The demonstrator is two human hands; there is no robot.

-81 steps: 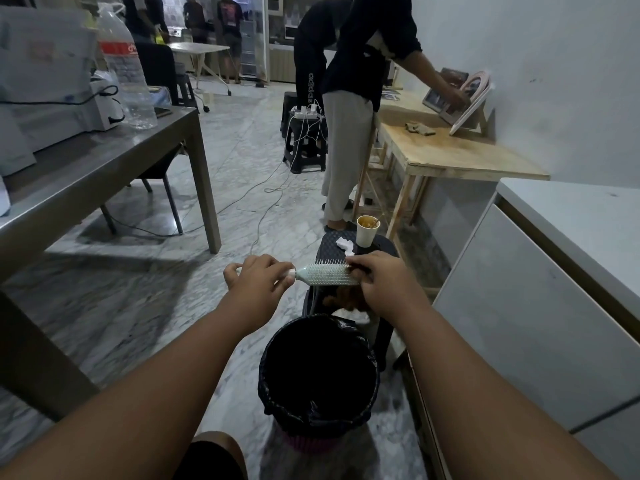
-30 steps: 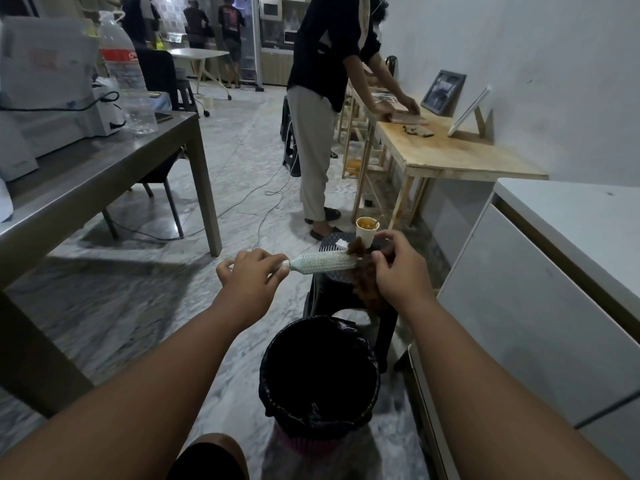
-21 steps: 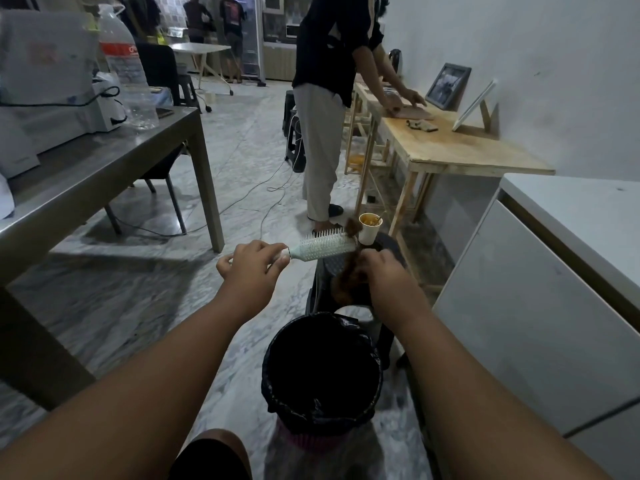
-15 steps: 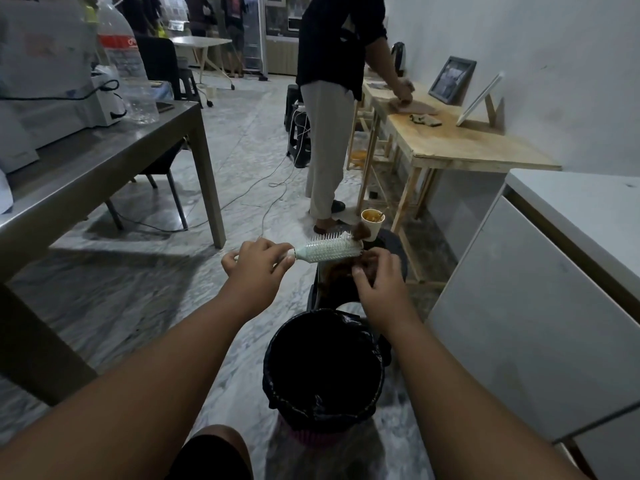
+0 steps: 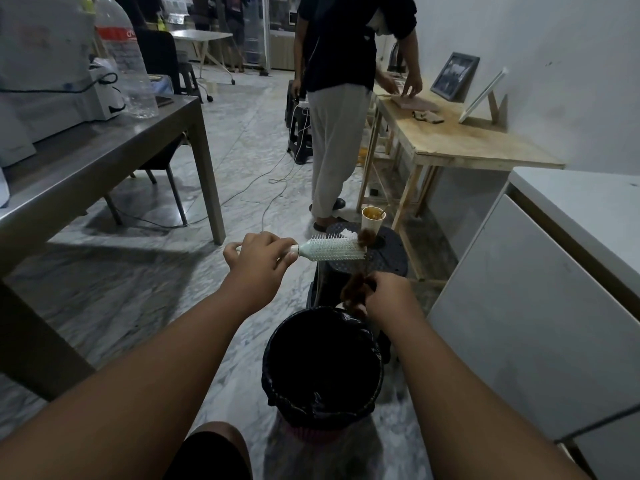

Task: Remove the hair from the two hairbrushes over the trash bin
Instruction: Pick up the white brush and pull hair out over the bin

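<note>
Right hand (image 5: 388,294) pinches a hair clump (image 5: 356,292) mid-frame, just above the bin (image 5: 322,368) rim. Left hand (image 5: 259,259) grips the brush (image 5: 330,250) handle, brush held level. A tuft (image 5: 365,237) clings to the tip; strands look attached, so a careless drop could miss the bin.

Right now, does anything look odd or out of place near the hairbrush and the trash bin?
Only one thing: a brown hair tuft clings to the tip of the hairbrush, while the right hand pinches the main hair clump above the trash bin rim.
</note>
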